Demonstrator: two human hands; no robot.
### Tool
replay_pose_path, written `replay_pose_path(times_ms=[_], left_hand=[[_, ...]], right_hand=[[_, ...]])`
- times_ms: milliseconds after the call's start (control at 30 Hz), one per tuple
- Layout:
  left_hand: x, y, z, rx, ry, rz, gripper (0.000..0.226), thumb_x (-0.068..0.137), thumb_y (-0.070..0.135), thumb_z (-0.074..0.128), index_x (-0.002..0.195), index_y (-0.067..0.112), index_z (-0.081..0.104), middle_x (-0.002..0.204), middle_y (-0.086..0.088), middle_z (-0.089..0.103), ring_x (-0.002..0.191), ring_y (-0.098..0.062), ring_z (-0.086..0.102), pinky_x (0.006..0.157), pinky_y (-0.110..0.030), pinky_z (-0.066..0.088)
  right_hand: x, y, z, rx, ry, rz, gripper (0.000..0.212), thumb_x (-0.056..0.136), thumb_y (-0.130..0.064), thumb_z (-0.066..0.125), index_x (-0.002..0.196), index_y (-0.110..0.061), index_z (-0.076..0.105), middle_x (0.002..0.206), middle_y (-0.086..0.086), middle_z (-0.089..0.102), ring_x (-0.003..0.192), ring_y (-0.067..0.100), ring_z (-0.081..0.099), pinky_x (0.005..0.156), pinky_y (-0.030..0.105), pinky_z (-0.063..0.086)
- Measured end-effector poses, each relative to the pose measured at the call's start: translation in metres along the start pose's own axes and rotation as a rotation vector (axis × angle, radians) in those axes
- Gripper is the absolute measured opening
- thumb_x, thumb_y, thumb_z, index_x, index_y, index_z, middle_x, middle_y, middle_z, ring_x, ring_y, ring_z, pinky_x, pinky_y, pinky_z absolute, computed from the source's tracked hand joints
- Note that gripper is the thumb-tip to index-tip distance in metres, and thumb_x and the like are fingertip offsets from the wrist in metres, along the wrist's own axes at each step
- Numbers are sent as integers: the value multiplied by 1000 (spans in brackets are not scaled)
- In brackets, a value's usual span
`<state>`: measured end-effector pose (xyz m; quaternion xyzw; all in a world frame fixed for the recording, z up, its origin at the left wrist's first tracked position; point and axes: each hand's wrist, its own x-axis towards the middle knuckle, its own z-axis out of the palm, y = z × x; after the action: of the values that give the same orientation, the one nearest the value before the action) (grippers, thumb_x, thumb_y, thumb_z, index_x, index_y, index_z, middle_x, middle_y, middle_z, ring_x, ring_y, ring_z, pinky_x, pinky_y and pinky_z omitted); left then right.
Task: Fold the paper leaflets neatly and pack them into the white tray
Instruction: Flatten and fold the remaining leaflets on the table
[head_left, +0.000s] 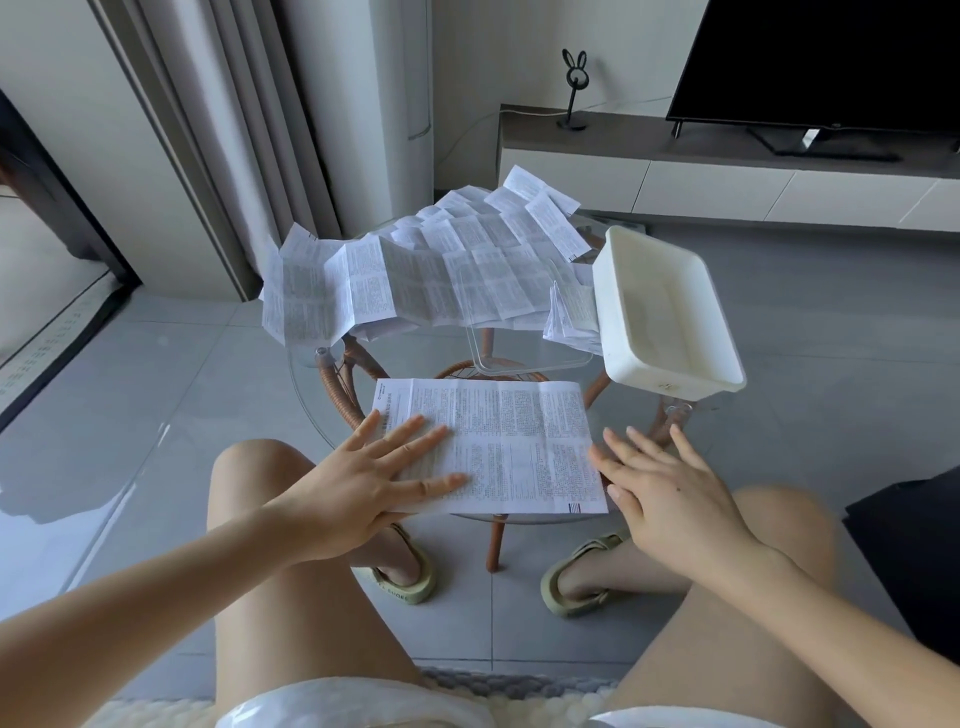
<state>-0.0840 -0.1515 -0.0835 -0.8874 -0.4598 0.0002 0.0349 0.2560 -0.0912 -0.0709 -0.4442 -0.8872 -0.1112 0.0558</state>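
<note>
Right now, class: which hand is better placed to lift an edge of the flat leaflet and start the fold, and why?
Probably the right hand: it is open at the free right edge of the leaflet, holding nothing, while the left hand lies flat on the sheet's left part, pinning it down.

Leaflet: white, densely printed, creased, lying opened flat at the near middle. Pile of leaflets: unfolded, overlapping, spread across the far side. White tray: rectangular, deep-walled, upright, on the right beside the pile.

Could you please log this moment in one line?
left hand: flat on leaflet | right hand: open at its edge | white tray: empty
</note>
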Motion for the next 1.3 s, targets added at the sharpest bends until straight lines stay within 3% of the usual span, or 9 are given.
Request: replay_pose_path(times_ms=[133,233,333,433,567,767,1067,1200,1300], left_hand=[[-1,1,0,29,1,4,52,99,38,21,151,43,16,159,-6,20,144,-33,20,111,-61,19],[-2,1,1,27,10,-2,50,101,38,18,150,45,16,158,-6,21,144,-32,20,113,-59,20],[-2,2,2,36,29,4,47,104,40,9,149,44,20,157,-6,26,143,-32,23,114,-53,13],[-3,1,3,66,52,16,46,104,39,16,149,43,23,154,-7,31,142,-33,25,112,-52,12],[-1,1,6,39,77,18,53,98,36,30,150,44,19,157,-7,24,143,-33,23,113,-51,11],[-3,0,7,64,45,32,52,100,35,25,150,46,14,159,-5,18,145,-30,17,115,-52,11],[-12,-8,-13,-302,262,-40,48,103,40,26,121,20,66,128,9,62,120,-12,56,99,-34,46],[-7,-13,-37,-235,332,-30,54,103,40,24,108,15,72,111,3,71,103,-16,66,83,-32,54],[0,-28,-56,-199,402,-30,53,103,37,27,109,10,71,113,-1,70,108,-21,64,89,-34,52]], right_hand=[[21,-18,-11,69,122,54,22,71,-15,51,76,-13,73,107,12,71,99,28,68,92,56,44],[53,-56,-14,229,99,44,46,89,-27,32,110,-8,69,125,15,62,115,30,60,101,52,39],[83,-97,-11,357,-75,-79,67,95,-46,7,144,-13,38,152,11,31,142,27,26,116,43,10],[96,-112,0,331,-193,-105,85,81,-57,-20,151,-26,16,160,1,8,147,17,0,117,43,-5],[81,-87,12,253,-215,-65,90,73,-63,-29,151,-36,7,160,-4,-1,147,15,-7,116,45,-8],[49,-41,20,226,-122,20,67,97,-58,6,143,-23,41,149,9,38,139,25,34,111,42,13],[1,-1,16,163,-105,-322,77,87,-74,33,148,-27,31,155,7,27,143,23,24,112,50,17],[4,-2,9,489,95,-289,36,79,-30,59,113,-25,70,126,1,62,117,19,55,98,52,46],[0,-11,6,610,226,-335,18,82,-14,61,91,-17,76,111,-2,70,110,12,62,106,48,39]])
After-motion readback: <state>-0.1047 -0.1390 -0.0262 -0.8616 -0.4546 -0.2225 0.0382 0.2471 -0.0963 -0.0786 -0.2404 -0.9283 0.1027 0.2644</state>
